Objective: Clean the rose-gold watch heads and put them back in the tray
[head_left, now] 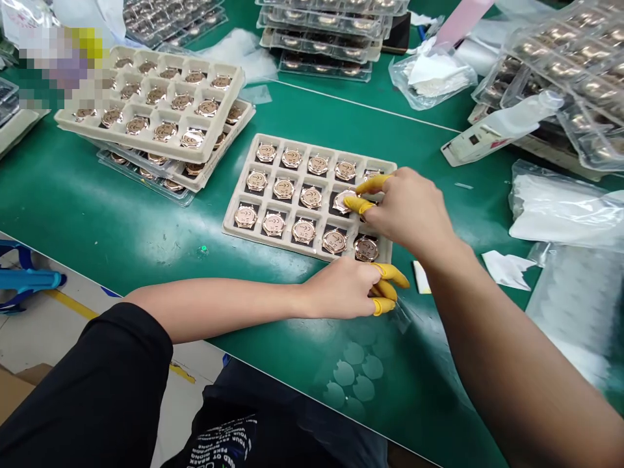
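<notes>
Head view: a green desk (170, 260) is shown with a beige tray (283, 243) set near the middle, divided into three rows of five compartments. Rose-gold watch cases (283, 189) can be seen in there, one per visible compartment, backs up. So, the fourth watch case in the middle row (342, 201) is being reached by the right hand (409, 208), with yellow finger cots (373, 184) worn and two fingertips placed right at its edge. Whether it's actually gripped or just touched can't be told, sorry. Meanwhile the left hand (341, 289) is held just in front of the tray, fingers curled loosely, with a bit of clear film (402, 316) seen by the fingertips; whether that's pinched can't be told either. Some round clear pieces (344, 374) are scattered nearby on the desk. More filled trays (146, 144) are stacked to the left, and a white bottle (502, 130) is seen over on the right.
</notes>
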The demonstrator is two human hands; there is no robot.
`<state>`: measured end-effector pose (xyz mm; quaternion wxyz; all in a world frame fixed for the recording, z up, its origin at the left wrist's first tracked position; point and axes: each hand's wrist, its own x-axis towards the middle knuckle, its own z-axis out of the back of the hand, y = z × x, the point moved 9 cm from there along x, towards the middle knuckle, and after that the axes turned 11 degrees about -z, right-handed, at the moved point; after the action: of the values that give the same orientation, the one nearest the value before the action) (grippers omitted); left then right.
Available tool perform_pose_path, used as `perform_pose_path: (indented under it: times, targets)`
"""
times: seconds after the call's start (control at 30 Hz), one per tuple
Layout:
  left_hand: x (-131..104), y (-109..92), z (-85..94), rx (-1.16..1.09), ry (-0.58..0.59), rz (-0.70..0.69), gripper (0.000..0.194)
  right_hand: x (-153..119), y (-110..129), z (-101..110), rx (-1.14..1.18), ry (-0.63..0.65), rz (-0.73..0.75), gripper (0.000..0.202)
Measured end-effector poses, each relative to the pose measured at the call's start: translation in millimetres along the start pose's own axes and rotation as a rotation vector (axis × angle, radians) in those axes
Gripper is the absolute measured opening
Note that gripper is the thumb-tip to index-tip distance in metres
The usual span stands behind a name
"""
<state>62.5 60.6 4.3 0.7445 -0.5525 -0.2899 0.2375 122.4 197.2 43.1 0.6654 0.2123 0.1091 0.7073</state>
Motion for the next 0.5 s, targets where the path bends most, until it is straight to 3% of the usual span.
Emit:
perform_pose_path:
  times: [0.07, 0.1, 0.2, 0.33, 0.5]
  targets:
    - [-0.1, 0.5, 0.0, 0.012, -0.006, 0.003, 0.033, -0.9, -5.2, -2.1, 0.013, 0.109, -0.003, 0.021]
    - [-0.2, 0.0, 0.2, 0.017, -0.007, 0.001, 0.033, -0.7, -3.1, 0.0, 0.029, 0.105, 0.005, 0.025]
    - [-0.4, -2.4, 1.8, 0.024, -0.006, 0.000, 0.033, 0.5, 19.4, 6.5, 0.083, -0.026, 0.083, 0.028]
    - [0.1, -4.6, 4.1, 0.073, 0.006, 0.004, 0.025, 5.9, 52.6, -31.2, -0.004, 0.052, 0.153, 0.014]
    - [0.6, -5.6, 5.1, 0.098, 0.012, -0.010, 0.023, 18.9, 68.9, -52.3, 0.069, 0.099, 0.169, 0.028]
